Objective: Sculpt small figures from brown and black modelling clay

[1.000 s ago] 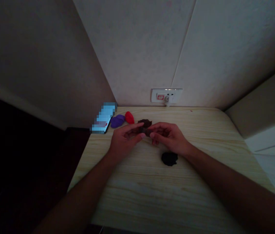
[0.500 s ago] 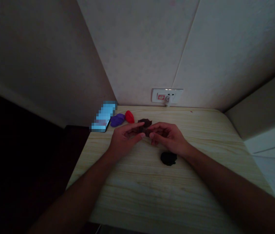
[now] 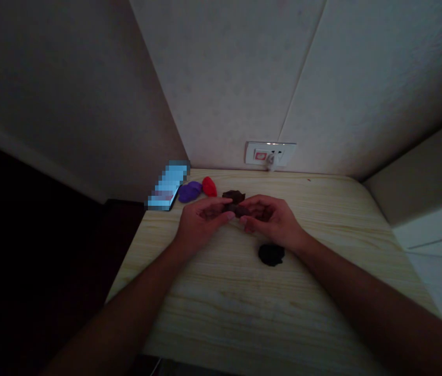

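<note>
Between the fingertips of both hands is a small piece of dark brown modelling clay. My left hand pinches its left end with thumb and fingers. On the other end, my right hand closes its curled fingers and thumb. Just behind the fingertips lies a larger brown clay lump. A flattened black clay lump rests on the table below my right hand. Beyond my left hand sit a purple clay lump and a red clay lump.
The light wood-grain table stands against the wall. A phone with a lit, blurred screen is at its far left corner. On the wall above the back edge is a socket panel with a plug in it.
My right thumb and fingers have shifted slightly on the brown clay, and more of the piece shows between the hands. The lumps on the table stay where they were.
</note>
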Demonstrator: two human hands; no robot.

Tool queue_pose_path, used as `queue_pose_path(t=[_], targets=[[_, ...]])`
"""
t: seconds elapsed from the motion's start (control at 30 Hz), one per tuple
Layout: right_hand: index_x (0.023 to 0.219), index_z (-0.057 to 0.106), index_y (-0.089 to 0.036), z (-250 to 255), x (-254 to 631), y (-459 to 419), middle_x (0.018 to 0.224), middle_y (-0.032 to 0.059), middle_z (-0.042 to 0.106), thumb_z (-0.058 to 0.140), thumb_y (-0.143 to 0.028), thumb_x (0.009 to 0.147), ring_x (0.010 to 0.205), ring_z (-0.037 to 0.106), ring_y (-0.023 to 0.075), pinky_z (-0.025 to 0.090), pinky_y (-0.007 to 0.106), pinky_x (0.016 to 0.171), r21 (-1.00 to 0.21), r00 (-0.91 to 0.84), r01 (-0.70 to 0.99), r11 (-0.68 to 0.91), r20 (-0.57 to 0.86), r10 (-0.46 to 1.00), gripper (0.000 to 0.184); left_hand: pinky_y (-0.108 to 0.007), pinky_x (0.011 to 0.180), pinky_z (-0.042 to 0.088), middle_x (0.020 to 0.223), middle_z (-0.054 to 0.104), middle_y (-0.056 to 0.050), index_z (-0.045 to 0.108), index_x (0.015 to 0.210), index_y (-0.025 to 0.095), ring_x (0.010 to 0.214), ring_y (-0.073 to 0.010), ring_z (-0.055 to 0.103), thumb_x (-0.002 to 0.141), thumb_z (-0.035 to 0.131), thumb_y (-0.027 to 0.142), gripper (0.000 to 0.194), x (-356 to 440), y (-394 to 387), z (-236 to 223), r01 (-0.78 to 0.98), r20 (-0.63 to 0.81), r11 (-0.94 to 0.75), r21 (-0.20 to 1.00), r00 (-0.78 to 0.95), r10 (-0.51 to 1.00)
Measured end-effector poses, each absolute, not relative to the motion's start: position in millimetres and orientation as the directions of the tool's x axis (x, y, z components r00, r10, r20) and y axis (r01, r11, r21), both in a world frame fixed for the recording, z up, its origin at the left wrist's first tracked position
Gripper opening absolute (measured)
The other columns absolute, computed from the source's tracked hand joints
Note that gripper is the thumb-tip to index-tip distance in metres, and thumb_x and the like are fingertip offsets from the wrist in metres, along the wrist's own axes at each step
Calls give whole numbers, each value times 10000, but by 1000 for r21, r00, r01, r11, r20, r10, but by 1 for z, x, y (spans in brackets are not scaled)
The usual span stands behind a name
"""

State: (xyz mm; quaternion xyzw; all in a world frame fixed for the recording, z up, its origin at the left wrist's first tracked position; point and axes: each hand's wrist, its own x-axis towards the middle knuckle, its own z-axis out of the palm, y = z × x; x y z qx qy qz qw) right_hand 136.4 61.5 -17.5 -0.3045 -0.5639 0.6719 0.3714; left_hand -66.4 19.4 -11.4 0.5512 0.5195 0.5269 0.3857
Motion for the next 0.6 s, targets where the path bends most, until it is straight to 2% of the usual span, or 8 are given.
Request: queue_pose_path(t=[0.1, 0.27, 0.47, 0.6], targets=[[975, 729, -192, -17, 137, 62, 808, 18, 752, 895, -343, 709, 594, 663, 123, 571, 264, 580, -984, -531, -160, -73, 23, 847, 348, -305, 672, 602, 817, 791, -42, 812, 1012, 206, 725, -195, 733, 674, 896, 313, 364, -67, 20, -12, 143, 149, -137, 980, -80, 986], [973, 748, -197, -16, 137, 63, 733, -4, 723, 876, -322, 733, 583, 628, 112, 523, 246, 566, -989, -504, -146, -7, 69, 861, 300, -328, 739, 606, 879, 796, -61, 790, 1041, 193, 805, -209, 746, 698, 874, 296, 368, -68, 20, -11, 62, 110, -108, 992, -26, 994], [975, 760, -204, -17, 138, 62, 807, 13, 748, 872, -321, 736, 622, 631, 115, 510, 246, 583, -992, -499, -124, 24, 83, 863, 289, -343, 803, 602, 971, 787, -83, 759, 1069, 186, 923, -230, 747, 699, 869, 282, 398, -68, 21, -13, 31, 106, -106, 994, 1, 994], [987, 761, -207, -21, 138, 63, 824, 22, 751, 871, -336, 739, 640, 636, 127, 515, 258, 595, -992, -505, -123, 26, 85, 859, 301, -324, 797, 594, 946, 782, -78, 744, 1043, 177, 901, -212, 742, 694, 873, 274, 385, -67, 22, -12, 14, 96, -97, 995, 13, 995]])
